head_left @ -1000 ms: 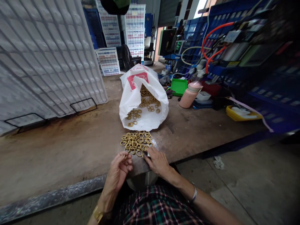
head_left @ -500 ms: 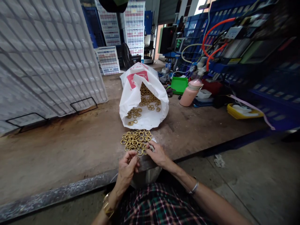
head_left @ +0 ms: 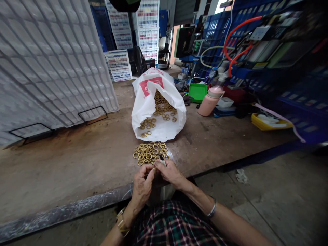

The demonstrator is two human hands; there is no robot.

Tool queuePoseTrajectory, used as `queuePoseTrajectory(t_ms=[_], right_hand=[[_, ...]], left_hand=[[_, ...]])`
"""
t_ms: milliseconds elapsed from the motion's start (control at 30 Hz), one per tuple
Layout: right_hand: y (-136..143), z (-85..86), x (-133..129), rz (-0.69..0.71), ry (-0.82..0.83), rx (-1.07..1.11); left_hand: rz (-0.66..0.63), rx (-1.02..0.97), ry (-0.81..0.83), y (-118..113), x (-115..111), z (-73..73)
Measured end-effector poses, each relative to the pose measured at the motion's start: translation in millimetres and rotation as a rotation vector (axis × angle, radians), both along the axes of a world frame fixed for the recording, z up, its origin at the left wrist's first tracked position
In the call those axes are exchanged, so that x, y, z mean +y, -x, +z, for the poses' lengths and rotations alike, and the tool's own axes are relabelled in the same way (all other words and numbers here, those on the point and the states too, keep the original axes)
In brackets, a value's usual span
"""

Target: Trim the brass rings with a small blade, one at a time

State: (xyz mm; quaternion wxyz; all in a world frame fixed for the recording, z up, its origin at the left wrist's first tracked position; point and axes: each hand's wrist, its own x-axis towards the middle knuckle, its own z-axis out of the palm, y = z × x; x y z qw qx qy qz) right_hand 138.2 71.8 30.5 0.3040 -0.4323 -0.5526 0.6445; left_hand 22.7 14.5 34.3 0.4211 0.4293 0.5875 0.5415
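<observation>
Both hands meet at the table's front edge, just below a pile of brass rings point(head_left: 147, 152). My left hand point(head_left: 142, 182) pinches thumb to forefinger, with a brass ring point(head_left: 154, 168) barely showing at the fingertips. My right hand point(head_left: 170, 172) is closed around a small pale tool with a black tip point(head_left: 162, 160); its exact kind is unclear. The fingertips of the two hands are close together, partly hiding what lies between them. Behind the pile a white plastic bag point(head_left: 169, 130) lies on its side, mouth towards me, with more brass rings inside.
A brown worktable point(head_left: 84, 157) spreads both ways. Tall stacked white trays point(head_left: 58, 65) stand on the left beside black wire frames. To the right are a pink bottle point(head_left: 208, 104), a green tray point(head_left: 197, 93), a yellow tray point(head_left: 271, 123) and orange hoses point(head_left: 228, 37).
My left hand has moved up and right to meet the right hand. My right hand has shifted slightly, and the tool's black tip now shows. The bag and pile look unchanged.
</observation>
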Motion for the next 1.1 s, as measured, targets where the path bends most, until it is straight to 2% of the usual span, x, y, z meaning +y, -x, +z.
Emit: queuePoseTrajectory(t_ms=[67,133,300,433,567,700,800,933,1100], right_hand=[[0,-1.5,2,-0.008,-0.152,-0.057],[1,-1.5,4,-0.003,-0.211,-0.095],[1,-2.2,6,0.012,-0.216,-0.100],[1,-2.0,6,0.022,-0.230,-0.100],[2,2.0,4,0.046,-0.173,-0.057],[3,1.3,3,0.037,-0.135,-0.071],[3,-3.7,6,0.010,-0.172,-0.096],[0,-10.0,8,-0.039,-0.385,-0.192],[-5,-12.6,1,0.152,-0.749,-0.429]], left_hand=[[0.015,-0.008,0.016,-1,1,2.4],[0.011,-0.039,0.048,-1,2,4.0],[-0.058,-0.119,0.173,-1,2,3.9],[-0.123,-0.145,0.179,1,0,2.8],[-0.179,-0.238,0.213,3,-3,0.8],[-0.185,-0.346,0.223,3,-5,-3.0],[-0.168,-0.385,0.221,2,-6,-4.6],[-0.121,-0.384,0.211,2,-6,-4.2],[-0.085,-0.302,0.220,3,-4,-3.9]])
